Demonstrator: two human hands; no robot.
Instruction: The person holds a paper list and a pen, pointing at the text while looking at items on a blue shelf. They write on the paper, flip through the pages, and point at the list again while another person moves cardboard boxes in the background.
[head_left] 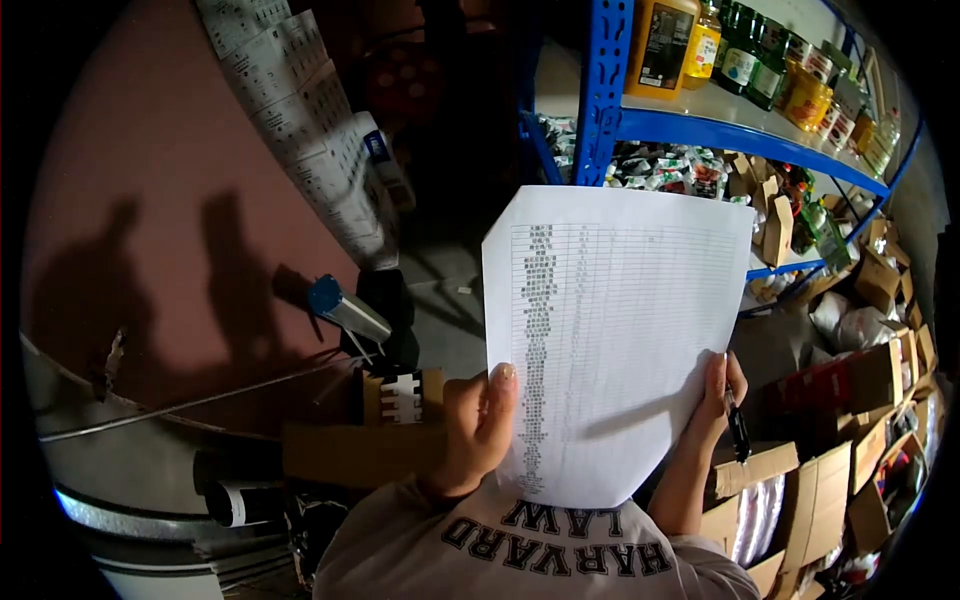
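A large white sheet of paper (630, 340), printed with a ruled table and a column of small characters down its left side, is held up in front of my chest. My left hand (478, 430) grips its lower left edge, thumb lying on the front. On the opposite edge my right hand (716, 400) pinches the paper with the thumb in front. A black pen (738, 428) is also held in my right hand, pointing downward outside the sheet. The fingers behind the paper are partly hidden. Some of the print is too small to read.
A blue metal shelf (750, 135) at the upper right carries bottles (740, 60) and packets (670, 170). Opened cardboard boxes (815, 500) crowd the lower right. Printed sheets (290, 100) hang on the reddish wall (130, 200). A blue-capped cylinder (345, 308) stands at left.
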